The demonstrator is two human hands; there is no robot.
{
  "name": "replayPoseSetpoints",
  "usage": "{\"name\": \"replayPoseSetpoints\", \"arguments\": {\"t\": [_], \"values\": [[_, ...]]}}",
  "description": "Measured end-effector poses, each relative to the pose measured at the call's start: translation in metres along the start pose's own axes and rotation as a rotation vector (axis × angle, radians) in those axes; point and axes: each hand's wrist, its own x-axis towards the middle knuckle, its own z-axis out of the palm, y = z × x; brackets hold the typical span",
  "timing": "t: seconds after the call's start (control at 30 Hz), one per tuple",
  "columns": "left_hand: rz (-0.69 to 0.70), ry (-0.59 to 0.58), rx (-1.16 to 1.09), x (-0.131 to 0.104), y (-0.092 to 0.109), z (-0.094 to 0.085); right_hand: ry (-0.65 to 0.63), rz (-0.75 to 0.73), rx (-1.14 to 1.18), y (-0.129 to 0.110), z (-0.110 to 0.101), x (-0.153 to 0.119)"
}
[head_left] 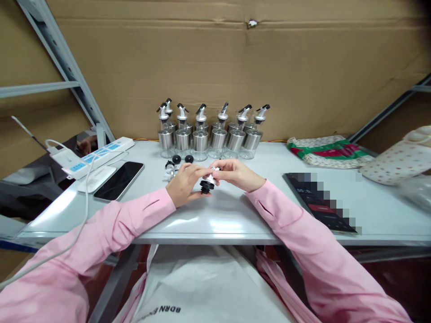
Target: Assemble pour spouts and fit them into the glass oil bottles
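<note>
Both hands meet over the middle of the grey table, around a small white pourer top with a black ribbed stopper (206,185) at its lower end. My left hand (189,181) holds it from the left, a finger on the white part and the thumb by the stopper. My right hand (237,174) pinches the upper white part. Behind them stand glass bottles with steel sleeves (200,141), the front ones topped by white pourers with black levers. Loose black discs (177,159) and white pourer parts (171,172) lie beside my left hand, partly hidden by it.
On the left lie a phone (119,181), a white charger (97,178) and a power strip (101,157) with a cable. A tablet (316,202), a colourful cloth (325,151) and a dotted bag (395,159) are on the right. Cardboard (218,63) stands behind.
</note>
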Motion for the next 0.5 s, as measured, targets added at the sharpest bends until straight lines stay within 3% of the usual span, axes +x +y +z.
{"name": "replayPoseSetpoints", "arguments": {"t": [0.5], "values": [[0.095,-0.021,-0.225,0.0005,0.0062,-0.0027,-0.072,0.070,-0.005,0.0031,-0.0035,0.0002]]}}
